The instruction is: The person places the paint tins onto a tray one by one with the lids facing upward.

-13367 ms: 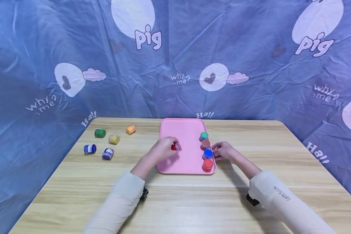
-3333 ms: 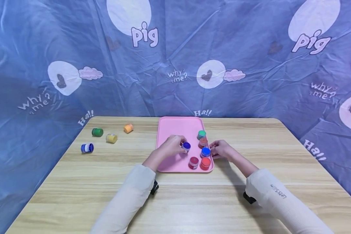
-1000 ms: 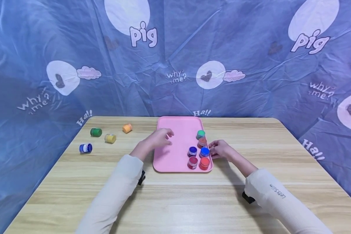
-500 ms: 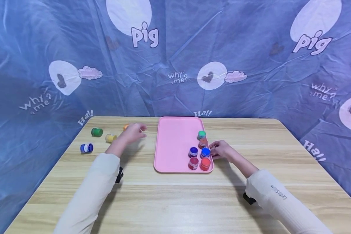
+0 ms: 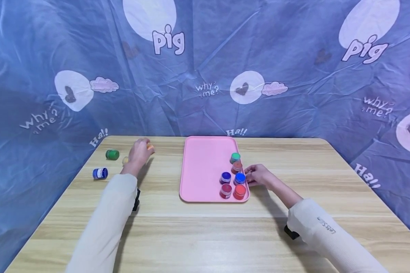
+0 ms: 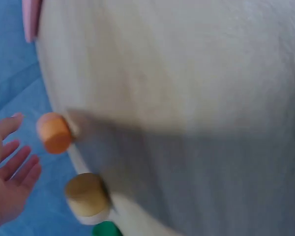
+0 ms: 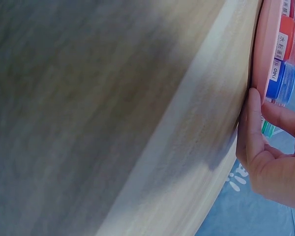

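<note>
A pink tray (image 5: 205, 167) lies mid-table with several small paint jars on its right side: green (image 5: 235, 157), brown-red (image 5: 237, 166), purple (image 5: 225, 177), blue (image 5: 239, 178), dark red (image 5: 226, 190) and red (image 5: 239, 191). My right hand (image 5: 257, 176) holds the tray's right rim (image 7: 263, 59), thumb (image 7: 252, 123) against it, beside the blue jar (image 7: 280, 81). My left hand (image 5: 140, 151) reaches over the loose jars at the left. In the left wrist view that hand (image 6: 10, 169) is spread open, just short of the orange jar (image 6: 54, 132), with the yellow jar (image 6: 87, 194) beside it.
A green jar (image 5: 112, 154) and a blue jar (image 5: 100, 173) lie on their sides near the table's left edge. The left half of the tray is bare. A blue printed cloth (image 5: 205, 76) hangs behind and beside the wooden table (image 5: 205, 235).
The purple jar was set down on the tray by my left hand, which then swung left to the orange and yellow jars. My right hand stayed on the tray's rim.
</note>
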The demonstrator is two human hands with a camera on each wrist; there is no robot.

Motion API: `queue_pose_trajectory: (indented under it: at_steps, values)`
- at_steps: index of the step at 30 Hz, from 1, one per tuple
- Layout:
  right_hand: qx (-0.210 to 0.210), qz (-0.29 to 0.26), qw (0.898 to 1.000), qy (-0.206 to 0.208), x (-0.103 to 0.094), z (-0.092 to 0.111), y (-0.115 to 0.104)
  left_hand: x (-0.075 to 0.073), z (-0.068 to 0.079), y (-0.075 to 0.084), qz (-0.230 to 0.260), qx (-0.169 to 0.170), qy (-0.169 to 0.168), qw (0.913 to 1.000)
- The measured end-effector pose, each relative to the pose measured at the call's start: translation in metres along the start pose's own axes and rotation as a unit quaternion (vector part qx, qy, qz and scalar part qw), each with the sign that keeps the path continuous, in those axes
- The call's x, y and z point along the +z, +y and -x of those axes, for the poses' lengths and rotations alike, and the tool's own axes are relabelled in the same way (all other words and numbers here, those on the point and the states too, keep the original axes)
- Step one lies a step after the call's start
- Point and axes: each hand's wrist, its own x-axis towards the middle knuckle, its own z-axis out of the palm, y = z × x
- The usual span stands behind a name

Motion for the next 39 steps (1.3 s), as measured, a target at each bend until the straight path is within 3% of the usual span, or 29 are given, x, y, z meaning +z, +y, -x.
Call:
queue_pose_trajectory:
  at_steps: [3, 7, 10, 19, 25, 31, 39]
  values:
    - [-0.001, -0.004, 1.000, -0.001, 0.001, 0.001, -0.001, 0.005, 0.000, -0.004, -0.017, -0.020, -0.001, 0.9996]
    - [-0.002, -0.002, 1.000, -0.002, 0.002, 0.001, -0.001, 0.009, 0.000, -0.005, -0.062, -0.053, -0.043, 0.9958]
    - [-0.002, 0.000, 1.000, -0.003, 0.001, 0.001, -0.002, 0.012, 0.000, -0.005, -0.087, -0.060, -0.068, 0.9921]
    - [-0.008, -0.013, 1.000, -0.004, 0.000, 0.000, -0.001, 0.024, -0.003, -0.006, -0.090, 0.009, -0.031, 0.9954]
    - [-0.008, -0.006, 1.000, -0.003, 0.000, 0.000, -0.001, 0.024, -0.002, -0.006, -0.121, 0.021, -0.045, 0.9914]
    - [-0.010, 0.006, 1.000, -0.003, -0.001, 0.000, -0.001, 0.023, -0.003, -0.005, -0.094, 0.034, -0.038, 0.9942]
    - [-0.007, -0.007, 1.000, -0.006, -0.002, 0.001, -0.001, 0.024, -0.008, 0.014, -0.011, 0.023, -0.033, 0.9991]
